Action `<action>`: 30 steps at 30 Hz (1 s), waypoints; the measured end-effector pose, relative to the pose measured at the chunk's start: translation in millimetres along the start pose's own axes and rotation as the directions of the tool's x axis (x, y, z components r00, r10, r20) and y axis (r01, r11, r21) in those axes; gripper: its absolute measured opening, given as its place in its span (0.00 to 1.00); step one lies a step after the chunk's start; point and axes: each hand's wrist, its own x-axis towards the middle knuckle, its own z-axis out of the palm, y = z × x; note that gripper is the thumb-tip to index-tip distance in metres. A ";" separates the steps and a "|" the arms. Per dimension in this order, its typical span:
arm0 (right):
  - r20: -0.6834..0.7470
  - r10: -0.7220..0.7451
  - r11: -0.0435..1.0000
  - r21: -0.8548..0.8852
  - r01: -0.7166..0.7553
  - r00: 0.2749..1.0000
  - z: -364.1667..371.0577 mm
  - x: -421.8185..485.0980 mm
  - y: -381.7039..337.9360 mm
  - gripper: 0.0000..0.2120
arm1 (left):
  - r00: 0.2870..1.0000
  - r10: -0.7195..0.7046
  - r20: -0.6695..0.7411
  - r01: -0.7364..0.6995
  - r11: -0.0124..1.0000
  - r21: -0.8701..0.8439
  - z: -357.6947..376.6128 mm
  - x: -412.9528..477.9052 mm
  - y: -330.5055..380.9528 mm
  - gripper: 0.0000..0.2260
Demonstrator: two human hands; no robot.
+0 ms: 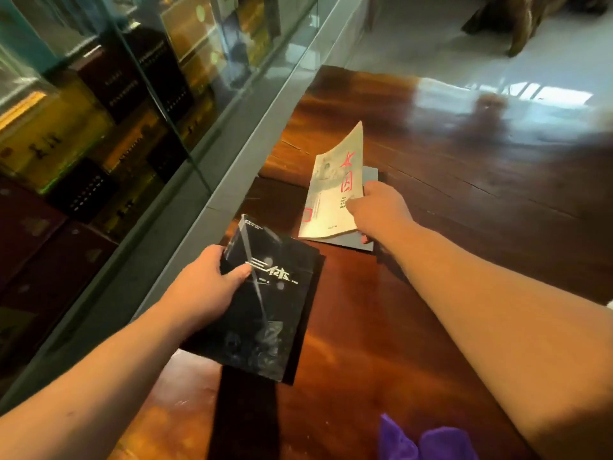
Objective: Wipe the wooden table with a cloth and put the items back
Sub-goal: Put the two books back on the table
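Note:
My left hand (205,287) grips a black book with white lettering (265,313) by its left edge, held just above the glossy wooden table (431,200). My right hand (378,210) holds a pale book with red characters (335,187) by its right edge; the cover curls upward at its far corner. A blue-grey book (370,175) lies flat under the pale one. A purple cloth (428,441) lies crumpled on the table at the bottom edge of the view.
A glass display cabinet (116,104) with dark and yellow boxes runs along the table's left side, with a grey ledge (185,227) beside it. Beyond the table are a shiny pale floor (431,38) and a dark wooden piece (530,21).

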 end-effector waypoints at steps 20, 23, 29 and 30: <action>-0.028 0.231 0.969 -0.083 -0.232 0.973 -194.7 -143.6 247.5 0.05 | 0.984 0.181 -0.011 -0.180 0.973 -0.143 140.3 -22.7 242.0 0.15; -0.045 0.220 0.947 -0.232 -0.224 0.975 -198.1 -143.9 257.0 0.09 | 0.987 0.154 0.051 -0.145 0.978 -0.153 157.9 -24.9 243.6 0.15; -0.090 0.258 0.839 -0.472 -0.269 0.962 -195.1 -144.0 260.9 0.19 | 0.989 0.113 0.099 -0.102 0.988 -0.114 166.3 -27.1 237.6 0.24; -0.114 0.247 0.810 -0.521 -0.269 0.962 -195.7 -145.8 259.9 0.19 | 0.987 0.117 0.110 -0.107 0.990 -0.093 164.9 -28.8 236.2 0.26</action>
